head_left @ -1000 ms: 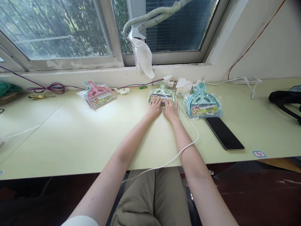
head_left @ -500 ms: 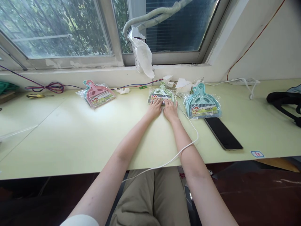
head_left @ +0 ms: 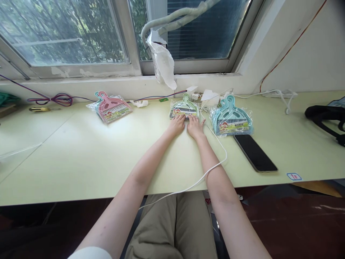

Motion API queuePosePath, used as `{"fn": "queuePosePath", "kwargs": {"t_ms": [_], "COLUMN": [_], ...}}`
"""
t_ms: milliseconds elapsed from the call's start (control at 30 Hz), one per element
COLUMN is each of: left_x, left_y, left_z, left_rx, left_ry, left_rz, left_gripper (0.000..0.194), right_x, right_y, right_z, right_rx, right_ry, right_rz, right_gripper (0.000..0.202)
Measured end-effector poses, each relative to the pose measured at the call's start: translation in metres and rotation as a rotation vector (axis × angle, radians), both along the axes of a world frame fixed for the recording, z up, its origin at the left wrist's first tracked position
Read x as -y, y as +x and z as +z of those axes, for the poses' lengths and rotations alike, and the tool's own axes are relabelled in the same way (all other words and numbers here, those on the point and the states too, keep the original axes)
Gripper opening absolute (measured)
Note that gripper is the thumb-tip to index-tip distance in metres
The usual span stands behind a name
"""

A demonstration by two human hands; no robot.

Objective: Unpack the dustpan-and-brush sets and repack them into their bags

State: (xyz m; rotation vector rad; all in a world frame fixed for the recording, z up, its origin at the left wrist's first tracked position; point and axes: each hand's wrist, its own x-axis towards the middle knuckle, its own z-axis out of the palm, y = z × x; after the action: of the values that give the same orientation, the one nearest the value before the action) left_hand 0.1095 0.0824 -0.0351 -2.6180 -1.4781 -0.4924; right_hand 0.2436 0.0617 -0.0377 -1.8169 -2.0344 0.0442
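Observation:
A green dustpan and brush set point(head_left: 185, 106) in clear plastic lies at the back middle of the table, its handle pointing at the window. My left hand point(head_left: 177, 124) rests its outstretched fingers on the near left edge of that pack. Beside it, my right hand point(head_left: 196, 126) touches the near right edge, fingers extended and thumb apart. Neither hand is wrapped round the pack. To the right lies a wrapped stack of blue-green dustpan and brush sets point(head_left: 232, 117). Farther left is a pink dustpan and brush set point(head_left: 111, 107), bagged, with a blue-green one partly showing beneath.
A black phone point(head_left: 255, 153) lies near the right forearm. One white cable point(head_left: 199, 181) crosses that forearm and hangs over the table edge. At the back left are a screwdriver point(head_left: 39, 109) and coiled wires point(head_left: 63, 99). A black strap point(head_left: 322, 117) lies far right.
Both hands have drawn back slightly toward me on the green set, so more of its label shows. The packs stay in place.

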Motion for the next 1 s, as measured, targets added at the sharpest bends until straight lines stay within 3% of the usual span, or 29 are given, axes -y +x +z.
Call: {"fn": "queuePosePath", "kwargs": {"t_ms": [367,767,1000], "left_x": [0.004,0.006,0.005], "left_y": [0.000,0.000,0.003], "left_z": [0.006,0.008,0.004], "left_rx": [-0.058,-0.002,0.067], "left_ry": [-0.040,-0.095,-0.077], "left_rz": [0.028,0.035,0.146], "left_gripper": [0.055,0.055,0.052], "right_x": [0.010,0.005,-0.002], "right_y": [-0.005,-0.008,-0.015], "right_z": [0.012,0.011,0.006], "right_rx": [0.129,0.174,0.115], "right_ry": [0.115,-0.010,-0.050], "right_rz": [0.078,-0.015,-0.122], "right_gripper": [0.052,0.057,0.058]}}
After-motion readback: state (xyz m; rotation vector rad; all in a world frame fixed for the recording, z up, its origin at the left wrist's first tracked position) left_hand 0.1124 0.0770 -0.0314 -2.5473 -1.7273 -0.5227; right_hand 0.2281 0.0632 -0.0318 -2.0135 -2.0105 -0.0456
